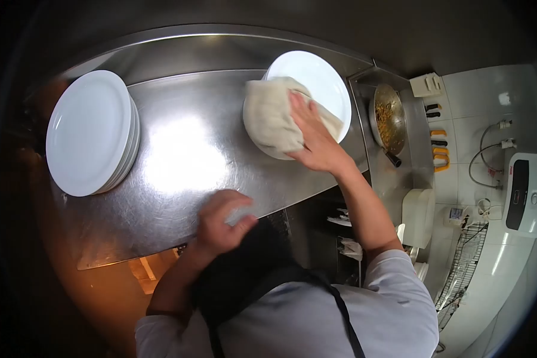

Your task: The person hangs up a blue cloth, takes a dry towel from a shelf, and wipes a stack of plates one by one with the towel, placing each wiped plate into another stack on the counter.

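Observation:
My right hand [315, 132] presses a cream-coloured cloth [274, 116] onto a white plate [316, 77] on the right part of the steel counter. Its fingers lie over the cloth, which covers much of the plate's left and lower side. More plate rim shows below the cloth, but whether it belongs to a second plate is hidden. Near the counter's front edge, my left hand [224, 222] hovers with curled fingers, thumb apart and nothing in it; it is slightly blurred. A stack of several white plates [89, 131] stands at the left.
The steel counter [185, 95] has a raised back wall. Beyond its right end sits a pan [389, 119] of food with a black handle. Several knives with black or yellow handles [439, 149] hang on the tiled wall, near a white and black appliance [524, 194].

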A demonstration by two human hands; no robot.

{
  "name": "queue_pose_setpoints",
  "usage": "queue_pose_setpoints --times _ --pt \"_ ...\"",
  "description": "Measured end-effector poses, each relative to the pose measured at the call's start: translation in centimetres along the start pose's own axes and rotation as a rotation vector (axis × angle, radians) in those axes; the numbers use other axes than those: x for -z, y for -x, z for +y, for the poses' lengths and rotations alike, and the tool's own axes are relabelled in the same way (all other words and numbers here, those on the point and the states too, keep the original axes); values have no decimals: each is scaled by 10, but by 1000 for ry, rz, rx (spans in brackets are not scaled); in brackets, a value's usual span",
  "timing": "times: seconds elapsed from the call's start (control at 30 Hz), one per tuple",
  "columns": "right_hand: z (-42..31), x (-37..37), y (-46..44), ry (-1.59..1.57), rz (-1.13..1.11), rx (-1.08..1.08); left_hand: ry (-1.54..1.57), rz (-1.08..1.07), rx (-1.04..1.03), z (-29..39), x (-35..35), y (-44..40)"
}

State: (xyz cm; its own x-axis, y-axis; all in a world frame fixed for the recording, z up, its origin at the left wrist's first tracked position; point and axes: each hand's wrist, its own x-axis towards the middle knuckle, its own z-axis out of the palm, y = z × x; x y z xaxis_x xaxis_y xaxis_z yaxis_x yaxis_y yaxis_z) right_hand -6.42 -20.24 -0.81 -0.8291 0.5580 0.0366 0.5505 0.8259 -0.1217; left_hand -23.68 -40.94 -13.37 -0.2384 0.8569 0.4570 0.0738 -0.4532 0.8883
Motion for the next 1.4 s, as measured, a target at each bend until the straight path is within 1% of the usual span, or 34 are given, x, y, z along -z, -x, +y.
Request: queue_pose_setpoints --times 0.03,0.07,0.13,0.2,0.33,0.4,0.43,0.47,0.5,0.6,0.7,0.73,0.83,0.9,0.93,1.0,1.03,1.07,1.1,1.13,1.17,1.2,1.23,1.3,1.33,1.4 --pt "-1 4 -20 -32 -44 -13 -17 -61 -85 7 -13 -9" --pt "-1 7 -34 -69 -83 -24 18 -90 -114 13 -23 -15" --pt "11 5 -56 -43 -45 -25 72 -150 -170 23 -39 -29" --pt "21 2 -68 -22 4 -8 -24 -123 -269 27 -61 -46" --pt "37 12 -66 -123 -27 93 -309 4 -449 17 -111 -97" --pt "59 11 -61 -175 -63 161 -527 20 -298 14 -127 -117" --pt "70 10 -60 -123 -55 219 -638 19 -223 14 -134 -123" --pt "81 8 -62 -73 -42 273 -726 32 -261 3 -138 -121" --pt "90 9 -63 -24 -24 325 -749 62 -248 0 -142 -121" --pt "120 21 -65 -18 24 303 -825 130 -216 -1 -152 -122" --pt "145 31 -48 1 92 162 -869 132 -236 4 -156 -125" --pt "146 39 -34 71 81 122 -886 131 -228 6 -156 -125" --pt "141 44 17 147 58 -10 -905 146 -221 6 -160 -124" --pt "134 47 50 131 80 44 -884 134 -209 5 -158 -123" --pt "132 51 61 34 93 28 -872 132 -204 6 -157 -123" --pt "129 61 73 -159 118 -5 -778 193 -207 10 -155 -124" --pt "130 69 68 -325 199 -74 -729 219 -212 13 -154 -124" --pt "132 81 59 -491 282 -147 -703 238 -270 -1 -149 -117" --pt "134 94 50 -654 365 -222 -673 302 -211 4 -150 -119" --pt "131 109 40 -635 441 -179 -639 362 -147 10 -150 -121" --pt "132 115 32 -606 465 -215 -604 420 -77 14 -149 -121" --pt "123 125 28 -578 316 -232 -630 333 63 13 -144 -121" --pt "114 134 23 -547 169 -244 -572 304 113 9 -142 -121" --pt "129 101 10 -34 -69 -80 -451 250 216 1 -138 -123" --pt "116 98 -5 -26 -248 -110 -418 200 219 2 -138 -124" --pt "118 46 -26 13 -41 31 -376 223 276 7 -142 -128"
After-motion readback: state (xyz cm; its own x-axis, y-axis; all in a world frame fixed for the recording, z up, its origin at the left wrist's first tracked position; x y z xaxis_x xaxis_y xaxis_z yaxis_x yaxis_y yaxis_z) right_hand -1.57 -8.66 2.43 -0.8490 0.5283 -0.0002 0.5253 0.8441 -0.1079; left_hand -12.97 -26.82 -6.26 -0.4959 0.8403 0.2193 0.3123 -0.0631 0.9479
